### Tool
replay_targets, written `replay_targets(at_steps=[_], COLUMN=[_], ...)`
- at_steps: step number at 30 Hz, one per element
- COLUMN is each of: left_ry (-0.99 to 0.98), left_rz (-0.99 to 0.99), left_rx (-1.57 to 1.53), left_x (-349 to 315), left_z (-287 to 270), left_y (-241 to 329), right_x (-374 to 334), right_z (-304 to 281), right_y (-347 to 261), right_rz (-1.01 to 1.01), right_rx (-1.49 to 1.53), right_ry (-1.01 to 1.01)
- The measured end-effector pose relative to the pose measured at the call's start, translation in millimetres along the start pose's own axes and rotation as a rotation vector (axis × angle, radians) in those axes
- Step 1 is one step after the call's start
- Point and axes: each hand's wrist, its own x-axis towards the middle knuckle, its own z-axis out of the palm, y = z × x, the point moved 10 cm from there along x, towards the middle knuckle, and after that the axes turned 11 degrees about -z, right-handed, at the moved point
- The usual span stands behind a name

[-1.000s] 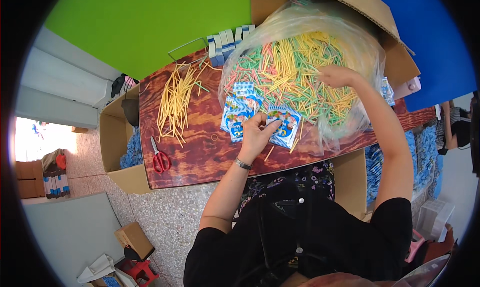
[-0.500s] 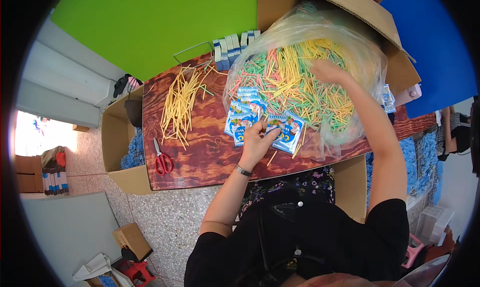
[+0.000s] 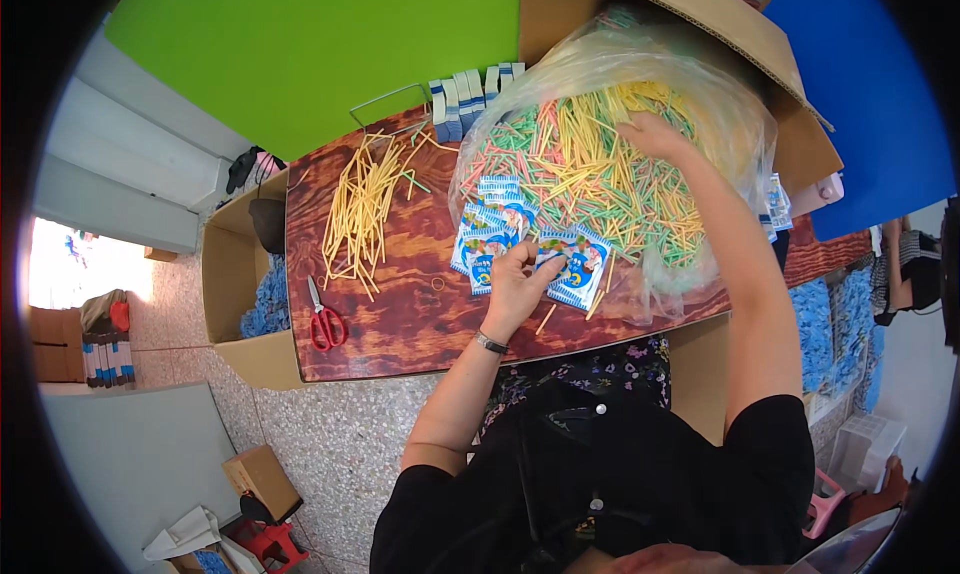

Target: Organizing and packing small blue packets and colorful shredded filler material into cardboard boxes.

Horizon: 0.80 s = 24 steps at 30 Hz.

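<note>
My left hand [image 3: 518,282] is closed over the blue-and-white packets [image 3: 490,244] near the table's front edge, its fingers bent together. A small pale tip shows by the fingertips, but what they hold is unclear. Just right of that hand lies another printed packet [image 3: 585,266]. Farther off, my right hand [image 3: 655,137] reaches into a heap of thin yellow, green and pink sticks [image 3: 585,179] inside a large clear plastic bag [image 3: 735,139]. Its fingers are drawn together, with the fingertips down among yellow sticks; whatever is between them is hidden.
A loose pile of yellow sticks [image 3: 358,214] lies on the left of the wooden table [image 3: 400,339], with red-handled scissors [image 3: 325,319] in front. Blue-and-white strips [image 3: 460,99] stand at the back. Behind the bag rises a cardboard box [image 3: 800,144]; another box [image 3: 225,284] stands left.
My right hand has shifted slightly away from me over the stick heap, and its forearm has swung a little left. The left hand stays almost in place over the packets.
</note>
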Motion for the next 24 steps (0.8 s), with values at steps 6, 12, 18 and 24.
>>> replay_targets(at_steps=[6,12,18,24], left_ry=[-0.032,-0.035,-0.022,-0.033], left_rz=[0.027,0.034,0.043,-0.026], left_rx=[0.022,0.026,-0.074,-0.072], left_x=[-0.5,-1.1,-6.1,-8.5], left_z=[9.0,9.6,6.0,10.9], left_y=[-3.6,-5.1,1.3,5.3], right_x=[-38.0,-53.4,-48.2,-47.4], right_z=[-11.7,8.5,21.6,85.0], right_y=[-12.2,-14.6,-63.2,-36.0], right_rz=[0.159,0.122,-0.150,-0.072], right_rx=[0.478,0.628,-0.615,-0.855], right_ry=[-0.082,-0.294,-0.492,-0.574])
